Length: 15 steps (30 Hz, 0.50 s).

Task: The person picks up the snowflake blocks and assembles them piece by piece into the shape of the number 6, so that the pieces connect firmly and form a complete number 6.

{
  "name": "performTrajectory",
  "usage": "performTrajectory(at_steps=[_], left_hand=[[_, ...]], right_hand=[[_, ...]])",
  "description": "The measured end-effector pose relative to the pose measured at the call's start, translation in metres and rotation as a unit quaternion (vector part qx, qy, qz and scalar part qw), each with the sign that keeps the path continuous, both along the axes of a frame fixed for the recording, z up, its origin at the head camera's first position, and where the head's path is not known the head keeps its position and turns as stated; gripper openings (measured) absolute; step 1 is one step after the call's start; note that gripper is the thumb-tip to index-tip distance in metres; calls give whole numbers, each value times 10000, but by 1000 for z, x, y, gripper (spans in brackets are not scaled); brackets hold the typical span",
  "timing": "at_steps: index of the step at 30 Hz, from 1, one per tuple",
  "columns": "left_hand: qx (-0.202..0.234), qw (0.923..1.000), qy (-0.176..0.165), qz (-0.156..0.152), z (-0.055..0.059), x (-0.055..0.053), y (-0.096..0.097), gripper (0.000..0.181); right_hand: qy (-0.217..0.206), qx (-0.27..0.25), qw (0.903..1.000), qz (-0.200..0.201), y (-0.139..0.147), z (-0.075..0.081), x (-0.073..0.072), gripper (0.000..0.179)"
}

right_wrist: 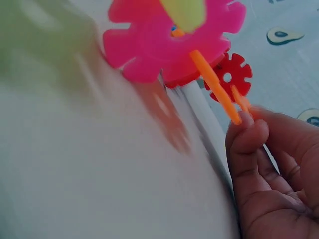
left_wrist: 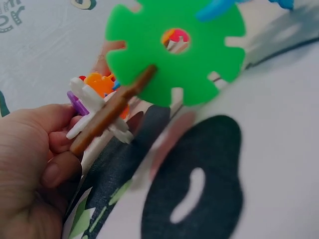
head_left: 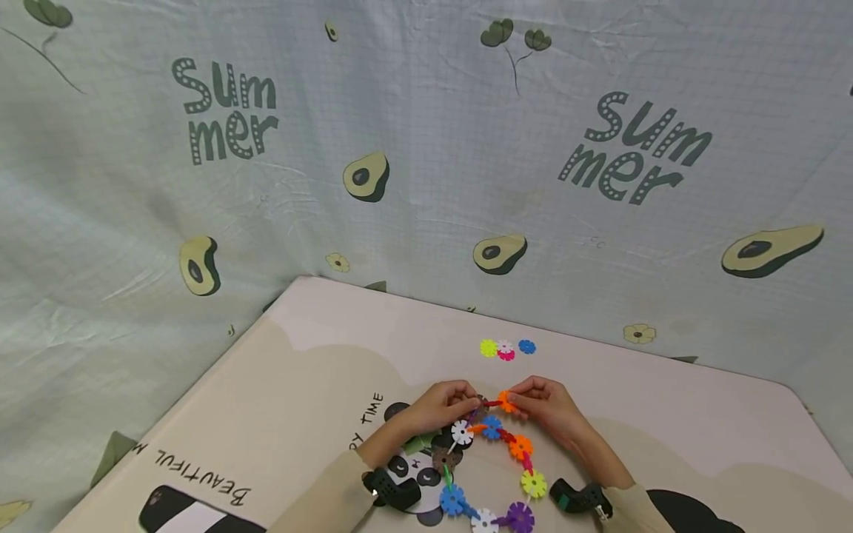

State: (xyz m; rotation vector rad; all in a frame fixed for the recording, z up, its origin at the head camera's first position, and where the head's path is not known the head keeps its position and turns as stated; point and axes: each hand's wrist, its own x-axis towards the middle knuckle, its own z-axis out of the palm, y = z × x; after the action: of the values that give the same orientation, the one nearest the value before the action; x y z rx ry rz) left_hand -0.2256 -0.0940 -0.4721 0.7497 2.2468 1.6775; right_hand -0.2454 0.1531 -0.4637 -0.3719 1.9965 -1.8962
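Observation:
A chain of slotted plastic snowflake discs curves in a loop on the table, with a yellow disc point(head_left: 533, 483), a purple disc point(head_left: 520, 517) and a light blue disc point(head_left: 452, 500) among them. At its upper end my right hand point(head_left: 548, 409) pinches an orange disc point(head_left: 505, 401) between thumb and fingertips. A red disc point(head_left: 492, 403), seen edge-on, joins it to a brown disc point(head_left: 482, 406). My left hand point(head_left: 441, 405) grips the chain by that brown disc; its fingertips are partly hidden. In the left wrist view, a green disc point(left_wrist: 199, 74) looms before the left hand; a pink disc point(right_wrist: 144, 55) hangs near the right.
Beyond the hands lie loose discs: a yellow one point(head_left: 489, 348), a blue one point(head_left: 527, 346), and a white one point(head_left: 505, 345) overlapping a pink one point(head_left: 506, 356). The table point(head_left: 320, 318) has a printed panda cover and meets a patterned curtain point(head_left: 426, 111) behind.

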Motion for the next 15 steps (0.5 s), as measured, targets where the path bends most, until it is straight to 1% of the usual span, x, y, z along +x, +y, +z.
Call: performTrajectory(at_steps=[4, 7, 12, 15], left_hand=[[-56, 10000, 39, -5, 1, 0, -2, 17], [41, 10000, -62, 9, 2, 0, -3, 17], [147, 9993, -313, 107, 1, 1, 0, 20], [175, 9990, -373, 185, 1, 3, 2, 22]], right_hand=[[-5, -149, 9998, 90, -2, 0, -2, 4], [-35, -199, 9998, 93, -4, -1, -3, 3], [-97, -140, 9998, 80, -3, -2, -2, 4], [-153, -120, 9998, 60, -4, -1, -1, 4]])
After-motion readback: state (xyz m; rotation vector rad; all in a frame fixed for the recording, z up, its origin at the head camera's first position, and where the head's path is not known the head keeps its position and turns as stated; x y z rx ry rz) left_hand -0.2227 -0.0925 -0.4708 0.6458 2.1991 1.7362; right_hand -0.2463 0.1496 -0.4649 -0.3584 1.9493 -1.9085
